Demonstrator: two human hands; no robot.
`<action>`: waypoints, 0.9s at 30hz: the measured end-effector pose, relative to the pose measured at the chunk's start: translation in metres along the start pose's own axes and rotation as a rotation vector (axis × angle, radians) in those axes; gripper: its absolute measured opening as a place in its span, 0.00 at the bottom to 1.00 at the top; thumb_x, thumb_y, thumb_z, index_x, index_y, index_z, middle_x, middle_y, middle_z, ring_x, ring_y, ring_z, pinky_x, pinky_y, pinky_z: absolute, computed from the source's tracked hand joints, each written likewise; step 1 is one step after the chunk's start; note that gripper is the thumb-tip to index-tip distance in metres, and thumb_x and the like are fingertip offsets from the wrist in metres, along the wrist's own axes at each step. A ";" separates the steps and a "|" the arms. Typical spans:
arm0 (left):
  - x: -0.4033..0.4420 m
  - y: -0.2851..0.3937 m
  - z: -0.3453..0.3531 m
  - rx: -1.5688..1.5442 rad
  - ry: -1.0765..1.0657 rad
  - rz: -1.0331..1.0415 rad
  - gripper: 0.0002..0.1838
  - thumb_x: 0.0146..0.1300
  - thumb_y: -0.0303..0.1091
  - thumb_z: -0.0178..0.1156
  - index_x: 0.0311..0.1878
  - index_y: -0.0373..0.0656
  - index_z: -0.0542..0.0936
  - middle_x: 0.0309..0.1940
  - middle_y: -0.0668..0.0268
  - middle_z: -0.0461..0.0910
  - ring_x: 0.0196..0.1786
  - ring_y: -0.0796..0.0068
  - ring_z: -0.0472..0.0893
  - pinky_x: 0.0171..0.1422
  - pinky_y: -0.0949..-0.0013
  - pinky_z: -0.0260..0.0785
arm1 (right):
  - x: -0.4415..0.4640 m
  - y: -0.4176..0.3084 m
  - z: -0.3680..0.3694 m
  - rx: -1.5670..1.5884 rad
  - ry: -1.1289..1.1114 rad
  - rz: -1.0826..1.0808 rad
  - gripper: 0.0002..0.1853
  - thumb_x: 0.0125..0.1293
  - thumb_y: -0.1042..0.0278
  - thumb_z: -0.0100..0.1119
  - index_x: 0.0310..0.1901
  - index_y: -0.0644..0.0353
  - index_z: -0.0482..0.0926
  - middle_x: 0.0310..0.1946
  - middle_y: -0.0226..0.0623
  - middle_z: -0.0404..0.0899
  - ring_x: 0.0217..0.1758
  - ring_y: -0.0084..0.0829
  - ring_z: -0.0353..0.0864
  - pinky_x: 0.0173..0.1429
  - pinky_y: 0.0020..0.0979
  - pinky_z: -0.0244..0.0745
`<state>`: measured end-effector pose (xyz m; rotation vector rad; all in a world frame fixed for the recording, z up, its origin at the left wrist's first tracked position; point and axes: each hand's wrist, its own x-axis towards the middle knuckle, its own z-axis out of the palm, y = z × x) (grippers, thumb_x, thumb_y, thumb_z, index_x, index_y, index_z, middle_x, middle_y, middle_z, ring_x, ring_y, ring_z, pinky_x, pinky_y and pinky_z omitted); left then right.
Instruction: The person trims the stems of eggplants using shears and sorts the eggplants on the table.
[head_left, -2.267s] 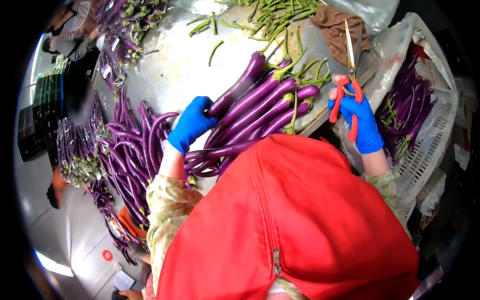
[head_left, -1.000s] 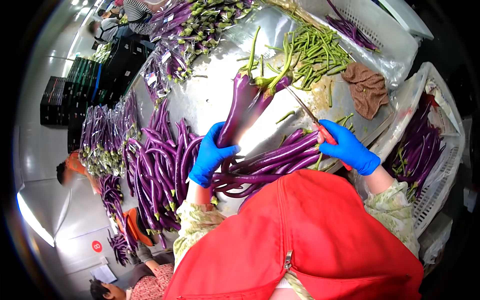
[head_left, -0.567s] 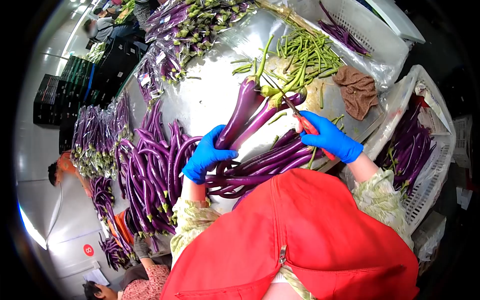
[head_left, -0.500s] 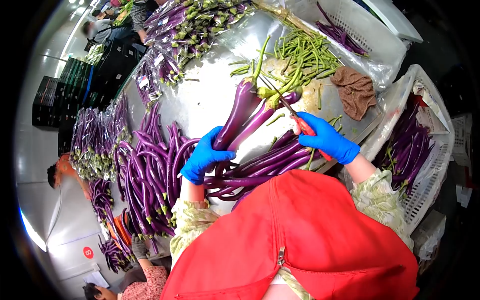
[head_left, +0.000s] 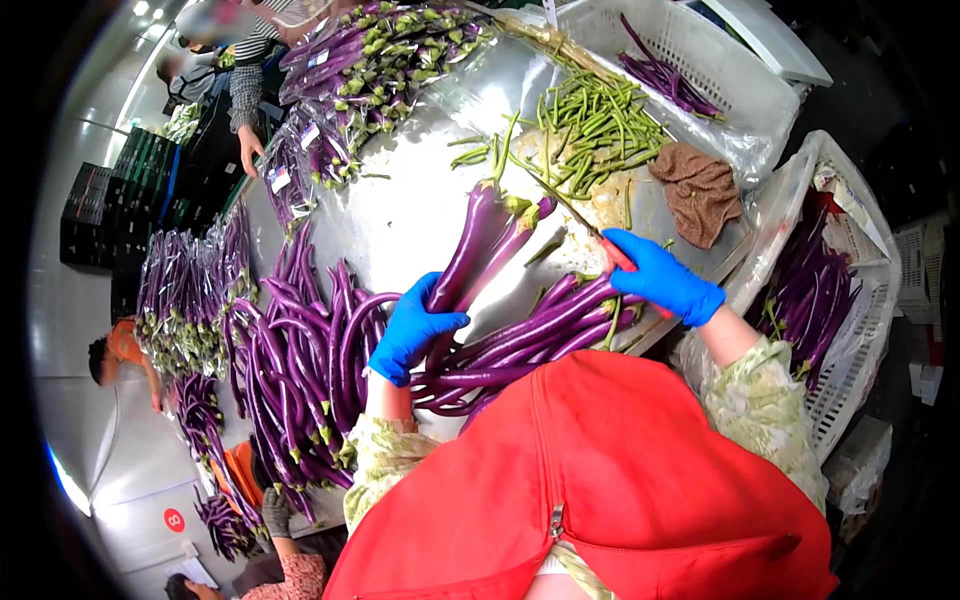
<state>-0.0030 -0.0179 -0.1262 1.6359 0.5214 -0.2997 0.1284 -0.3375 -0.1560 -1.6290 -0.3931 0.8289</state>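
Note:
My left hand [head_left: 412, 328], in a blue glove, is closed around the lower part of a few long purple eggplants [head_left: 468, 248], their green-capped ends pointing away from me. My right hand [head_left: 668, 282], also gloved in blue, grips red-handled scissors [head_left: 622, 258]. Their dark blades point up and left, close to the eggplant caps; whether they touch them I cannot tell. Thin green stems [head_left: 504, 150] show just beyond the caps. Below the scissors and between my hands lies a heap of loose eggplants [head_left: 520, 350].
Cut green stems [head_left: 600, 125] and a brown cloth [head_left: 698, 192] lie on the metal table [head_left: 400, 205]. More eggplants [head_left: 290, 370] lie left, bagged ones [head_left: 385, 60] at the back. White crates [head_left: 830, 420] stand right. A co-worker's hand [head_left: 250, 150] is at the far left edge.
The held eggplants have tipped slightly, and the thick green stem on the right one no longer shows. The scissors have shifted slightly right. A co-worker's hand has come down at upper left.

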 end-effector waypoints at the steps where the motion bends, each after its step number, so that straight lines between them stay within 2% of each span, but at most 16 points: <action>1: -0.001 -0.001 0.001 0.021 -0.010 0.015 0.33 0.44 0.23 0.70 0.57 0.39 0.71 0.42 0.66 0.77 0.42 0.75 0.77 0.44 0.70 0.74 | 0.001 -0.007 -0.005 -0.032 -0.021 0.036 0.31 0.56 0.70 0.57 0.62 0.68 0.64 0.47 0.38 0.75 0.48 0.25 0.72 0.54 0.27 0.69; 4: -0.003 0.005 0.004 0.079 -0.058 0.019 0.33 0.43 0.25 0.71 0.56 0.39 0.72 0.44 0.66 0.77 0.44 0.75 0.76 0.50 0.72 0.71 | 0.005 -0.021 -0.010 -0.168 -0.049 -0.073 0.30 0.56 0.69 0.56 0.62 0.68 0.64 0.48 0.39 0.76 0.47 0.25 0.73 0.54 0.27 0.69; 6: 0.000 0.001 0.005 0.097 -0.087 0.056 0.34 0.42 0.22 0.70 0.57 0.39 0.71 0.45 0.65 0.77 0.46 0.75 0.76 0.51 0.71 0.71 | 0.014 -0.019 -0.012 -0.258 -0.042 -0.159 0.30 0.56 0.69 0.56 0.61 0.69 0.65 0.48 0.41 0.76 0.47 0.25 0.73 0.53 0.26 0.69; 12: -0.002 0.003 0.007 0.112 -0.112 0.049 0.36 0.41 0.22 0.72 0.58 0.39 0.71 0.47 0.66 0.76 0.49 0.75 0.75 0.54 0.70 0.70 | 0.018 -0.026 -0.008 -0.258 -0.056 -0.124 0.29 0.55 0.66 0.56 0.58 0.69 0.68 0.43 0.41 0.77 0.43 0.27 0.74 0.51 0.28 0.69; 15: 0.000 0.001 0.007 0.118 -0.111 0.051 0.36 0.41 0.22 0.72 0.58 0.38 0.71 0.47 0.66 0.76 0.48 0.75 0.75 0.54 0.70 0.70 | 0.021 -0.024 -0.008 -0.321 -0.063 -0.101 0.27 0.55 0.67 0.55 0.59 0.65 0.68 0.44 0.44 0.77 0.45 0.30 0.76 0.52 0.31 0.70; 19: -0.002 0.004 0.007 0.104 -0.103 0.028 0.37 0.40 0.22 0.72 0.59 0.39 0.71 0.47 0.66 0.77 0.48 0.76 0.75 0.54 0.71 0.70 | 0.018 -0.028 -0.007 -0.442 -0.024 -0.078 0.25 0.55 0.68 0.53 0.56 0.63 0.70 0.38 0.45 0.77 0.38 0.31 0.76 0.46 0.33 0.71; 20: -0.003 0.006 0.008 0.112 -0.097 0.044 0.33 0.42 0.25 0.71 0.56 0.39 0.73 0.46 0.66 0.78 0.47 0.77 0.76 0.56 0.72 0.69 | 0.017 -0.026 -0.009 -0.494 -0.020 -0.081 0.24 0.55 0.68 0.54 0.56 0.63 0.70 0.36 0.45 0.77 0.37 0.31 0.76 0.45 0.33 0.71; 21: -0.004 0.007 0.009 0.117 -0.112 0.045 0.33 0.42 0.25 0.71 0.57 0.39 0.73 0.46 0.66 0.78 0.48 0.76 0.76 0.56 0.72 0.68 | 0.016 -0.024 -0.011 -0.546 -0.016 -0.085 0.24 0.55 0.68 0.54 0.55 0.63 0.70 0.35 0.45 0.77 0.35 0.31 0.75 0.43 0.33 0.72; 22: -0.005 0.009 0.010 0.121 -0.124 0.046 0.33 0.42 0.25 0.71 0.57 0.38 0.73 0.46 0.66 0.78 0.48 0.76 0.76 0.57 0.72 0.68 | 0.012 -0.015 -0.011 -0.472 0.043 -0.186 0.23 0.54 0.69 0.54 0.54 0.63 0.71 0.31 0.43 0.76 0.31 0.29 0.73 0.41 0.32 0.72; 25: -0.003 0.004 0.010 0.129 -0.144 0.056 0.34 0.42 0.26 0.71 0.57 0.39 0.73 0.48 0.66 0.77 0.49 0.76 0.76 0.58 0.71 0.67 | -0.001 -0.002 -0.018 -0.417 0.115 -0.142 0.23 0.53 0.71 0.55 0.53 0.63 0.72 0.30 0.42 0.75 0.30 0.26 0.73 0.39 0.30 0.72; 26: -0.004 0.003 0.009 0.133 -0.141 0.051 0.34 0.41 0.26 0.71 0.57 0.39 0.73 0.48 0.66 0.77 0.49 0.76 0.75 0.59 0.71 0.67 | 0.001 0.006 -0.028 -0.517 0.119 -0.116 0.23 0.53 0.73 0.55 0.53 0.63 0.73 0.31 0.41 0.76 0.31 0.24 0.73 0.39 0.29 0.72; 27: -0.004 0.005 0.009 0.138 -0.140 0.047 0.34 0.41 0.26 0.72 0.57 0.39 0.73 0.48 0.66 0.77 0.50 0.76 0.75 0.59 0.71 0.67 | -0.004 0.008 -0.034 -0.500 0.171 -0.141 0.23 0.51 0.68 0.58 0.51 0.62 0.74 0.32 0.51 0.78 0.36 0.40 0.80 0.43 0.35 0.73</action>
